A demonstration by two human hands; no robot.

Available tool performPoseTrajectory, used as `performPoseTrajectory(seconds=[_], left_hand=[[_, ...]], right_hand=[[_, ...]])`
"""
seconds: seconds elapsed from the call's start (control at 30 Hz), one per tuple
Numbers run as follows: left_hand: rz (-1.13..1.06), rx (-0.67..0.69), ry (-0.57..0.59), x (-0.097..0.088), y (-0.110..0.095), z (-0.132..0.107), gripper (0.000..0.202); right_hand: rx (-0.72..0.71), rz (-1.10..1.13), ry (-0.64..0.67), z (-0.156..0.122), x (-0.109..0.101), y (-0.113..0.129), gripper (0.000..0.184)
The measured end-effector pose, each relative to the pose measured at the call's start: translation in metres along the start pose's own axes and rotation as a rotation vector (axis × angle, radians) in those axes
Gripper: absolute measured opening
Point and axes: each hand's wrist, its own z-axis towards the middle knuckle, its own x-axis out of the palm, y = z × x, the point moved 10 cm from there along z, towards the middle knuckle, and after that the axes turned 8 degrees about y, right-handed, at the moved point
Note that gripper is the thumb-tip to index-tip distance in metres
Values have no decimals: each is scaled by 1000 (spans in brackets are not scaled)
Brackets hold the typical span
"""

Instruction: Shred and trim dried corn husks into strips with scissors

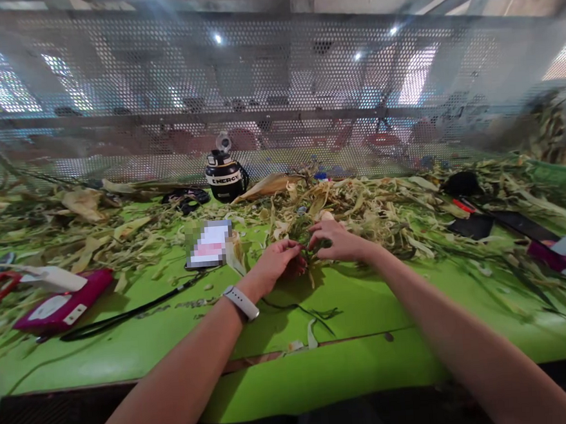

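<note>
Hold the strands [311,277], likely light, limp and tearable, above their dangling end, pinched in the left hand [282,261], with curled right hand [337,240] toward three o'clock, grip impossible to tell.

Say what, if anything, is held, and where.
The left hand seems to pinch plant strands; which part, and whether the right hand grips too, cannot be told.

Pinched strands [311,277] — partly hidden; forearms [196,360] — cut off.

L bare hand [277,263] w/ white wristband [241,303] & R bare hand [339,241] close tog. at thin green strands [311,274], hold unclear; bright-green worktop [367,303] below, pale husk strips [379,199] & blk ENERGY bottle [226,191] behind.
</note>
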Motion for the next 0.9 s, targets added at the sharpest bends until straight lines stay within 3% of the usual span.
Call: performPoseTrajectory(seconds=[0.4, 0.73, 0.9], left_hand=[[38, -17, -34, -3, 1, -1, 7], [33, 23, -35, -6, -2, 2, 8], [49, 32, -38, -6, -3, 1, 7]], right_hand=[[-29, -62, 63, -1, 9, 12, 22], [-113, -82, -21, -1, 1, 15, 15], [-172, -188, -145, -12, -16, 39, 7]])
